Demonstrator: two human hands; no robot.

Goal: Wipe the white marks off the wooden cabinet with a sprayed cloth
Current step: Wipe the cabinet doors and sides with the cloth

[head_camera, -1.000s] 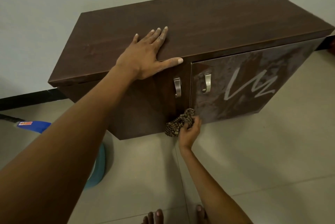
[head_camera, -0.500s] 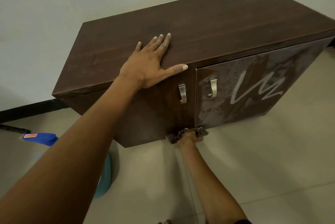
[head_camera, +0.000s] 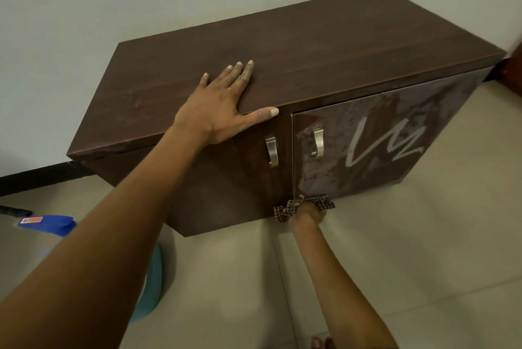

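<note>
The left hand (head_camera: 217,111) lies flat, fingers spread, on top of the dark brown rectangular wooden cabinet (head_camera: 339,52), thumb along its front edge. The right hand (head_camera: 308,214) holds the bunched brown-and-cream checked fabric cloth (head_camera: 324,203) at the cabinet's lower front edge; its fingers are hidden. The white zigzag mark (head_camera: 387,145) lies above and right of that hand, unwiped. The cloth is soft and light: keep it wadded in the palm. The cabinet appears heavy and rigid; brace it from the top.
</note>
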